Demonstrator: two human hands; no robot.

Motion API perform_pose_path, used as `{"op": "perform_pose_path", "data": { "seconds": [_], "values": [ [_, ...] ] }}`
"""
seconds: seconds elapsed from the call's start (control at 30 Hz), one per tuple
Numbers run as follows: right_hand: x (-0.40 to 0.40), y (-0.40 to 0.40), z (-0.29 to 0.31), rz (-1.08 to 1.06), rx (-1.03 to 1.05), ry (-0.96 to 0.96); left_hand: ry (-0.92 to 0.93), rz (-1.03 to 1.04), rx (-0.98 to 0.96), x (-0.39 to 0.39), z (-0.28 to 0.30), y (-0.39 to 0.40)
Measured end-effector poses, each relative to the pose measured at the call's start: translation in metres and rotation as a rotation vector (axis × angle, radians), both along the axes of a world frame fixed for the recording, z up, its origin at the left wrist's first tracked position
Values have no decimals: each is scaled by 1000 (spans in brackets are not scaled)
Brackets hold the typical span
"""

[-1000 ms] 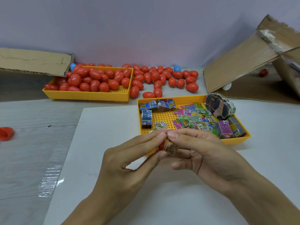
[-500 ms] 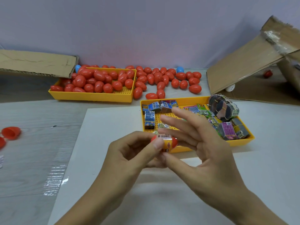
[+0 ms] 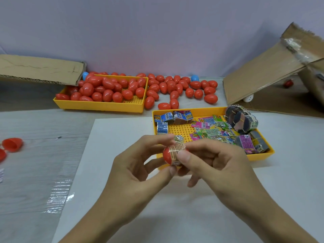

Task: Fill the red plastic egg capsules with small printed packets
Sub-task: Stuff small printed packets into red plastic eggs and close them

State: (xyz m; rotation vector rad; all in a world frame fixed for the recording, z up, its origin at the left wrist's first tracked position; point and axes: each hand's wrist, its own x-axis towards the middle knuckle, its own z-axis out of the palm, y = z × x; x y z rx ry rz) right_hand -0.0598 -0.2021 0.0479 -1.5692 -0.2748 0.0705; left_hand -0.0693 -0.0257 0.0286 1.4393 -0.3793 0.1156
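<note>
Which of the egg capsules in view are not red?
Two blue eggs at the back: one beside the left cardboard flap, one behind the loose red eggs. A white one peeks from under the right cardboard.

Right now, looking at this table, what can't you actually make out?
- Head view: the red capsule half is mostly covered by the packet and the fingers; how far in the packet sits is hidden.
- The print on the packets in the near tray is too small to read.
- The red halves on the left are cut off by the frame edge.
- The cardboard box hides most of a white object beneath its flap.
</note>
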Motion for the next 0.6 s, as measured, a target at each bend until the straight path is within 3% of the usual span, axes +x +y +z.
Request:
{"op": "perform_pose_path", "data": {
  "seconds": [0.17,0.3,0.6],
  "values": [
    [-2,1,-3,-110,-150,-243,200,84,-96,1,2,0],
    [-3,1,-5,-62,-213,-370,202,110,-62,1,3,-4],
    [4,-2,2,-42,116,19,57,103,-64,1,-1,1]
  ]
}}
